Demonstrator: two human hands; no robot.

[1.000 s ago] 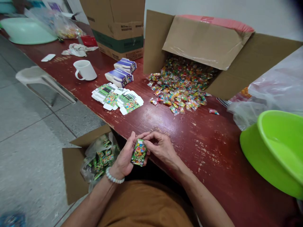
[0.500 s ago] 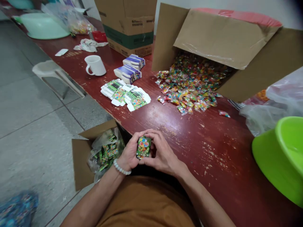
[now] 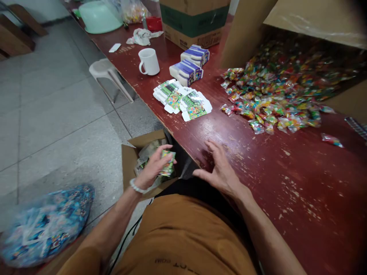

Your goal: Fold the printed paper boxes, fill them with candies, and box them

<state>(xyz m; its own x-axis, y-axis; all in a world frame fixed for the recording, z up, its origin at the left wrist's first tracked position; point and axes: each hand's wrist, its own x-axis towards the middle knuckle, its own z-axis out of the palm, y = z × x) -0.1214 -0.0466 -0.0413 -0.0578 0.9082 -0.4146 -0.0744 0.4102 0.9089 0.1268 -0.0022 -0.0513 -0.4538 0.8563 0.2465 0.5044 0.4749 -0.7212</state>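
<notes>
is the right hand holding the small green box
No, the right hand is open with nothing in its grasp, while the small green box is in the left hand.

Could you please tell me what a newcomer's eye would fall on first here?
Probably the heap of small, colourful packets spilling from the open cardboard box at upper right onto the red table. Next, perhaps, the left hand holding a small green box by the carton beside the table. A clear bag with blue contents at lower left also stands out.
</notes>
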